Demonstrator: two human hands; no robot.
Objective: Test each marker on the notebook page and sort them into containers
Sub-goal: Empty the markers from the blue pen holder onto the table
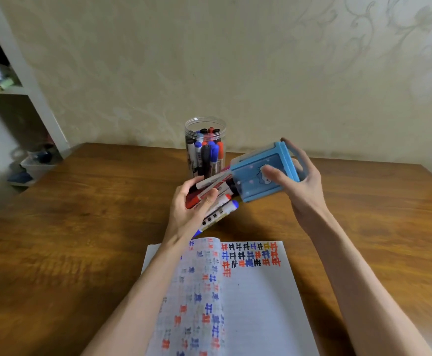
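- Nearest you, on the brown wooden table (81,227), the open lined paper notebook (261,304) is lying flat. Its right page is carrying a few rows of red, blue and black test marks at the top and is otherwise blank, while the left page is showing marks all the way down.
- Just beyond its top edge, your left hand (189,211) is curling fingers and thumb round a bundle of white-barrelled markers (216,183) with red, blue and black caps, clamping them where they are poking out of the holder's mouth.
- Beside it, your right hand (307,186) is gripping a blue square plastic pen holder (248,176), thumb pressing on the decorated side and fingers wrapping behind. It is tipping the holder on its side toward your left hand, above the table.
- Farther back, a clear round plastic jar (204,150) is standing upright and open near the wall, holding many markers.
- Testing is looking well under way but unfinished: the bundle you are holding is probably waiting for the page.
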